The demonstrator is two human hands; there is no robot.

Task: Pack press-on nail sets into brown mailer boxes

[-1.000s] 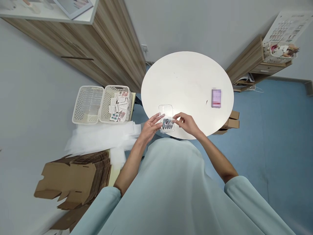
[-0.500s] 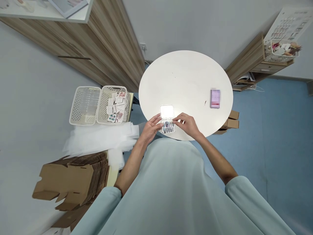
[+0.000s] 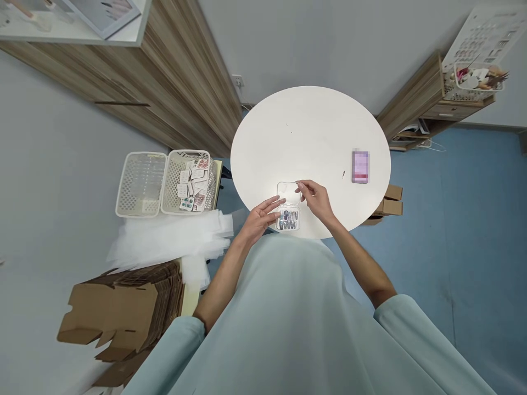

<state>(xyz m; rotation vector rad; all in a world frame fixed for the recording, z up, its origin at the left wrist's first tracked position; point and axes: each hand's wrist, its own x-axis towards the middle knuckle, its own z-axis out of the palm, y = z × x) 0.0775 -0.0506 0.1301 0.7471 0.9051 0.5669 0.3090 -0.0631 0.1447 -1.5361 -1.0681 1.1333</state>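
Observation:
A small clear plastic case [image 3: 289, 227] lies with its lid [image 3: 288, 190] raised at the near edge of the white table. Two rows of blue and silver press-on nails [image 3: 289, 220] fill its base. My left hand [image 3: 258, 219] grips the left side of the case, thumb on the base and fingers by the hinge and lid. With thumb and fingers pinched, my right hand [image 3: 316, 201] has the lid's upper right corner. On the table's right side lies a purple pack [image 3: 360, 166], its face blurred.
Left of the table stand two white baskets, one with clear cases [image 3: 142, 184], one with cards [image 3: 193, 184]. White translucent sleeves [image 3: 173, 238] and flat cardboard boxes [image 3: 115, 307] lie nearer me. A wooden cabinet [image 3: 189, 71] rises at back left, a shelf unit [image 3: 424, 99] at right.
My right hand has moved from the nails in the base up to the lid's corner. The case has shifted slightly right in view, and my left fingers now reach over toward the lid.

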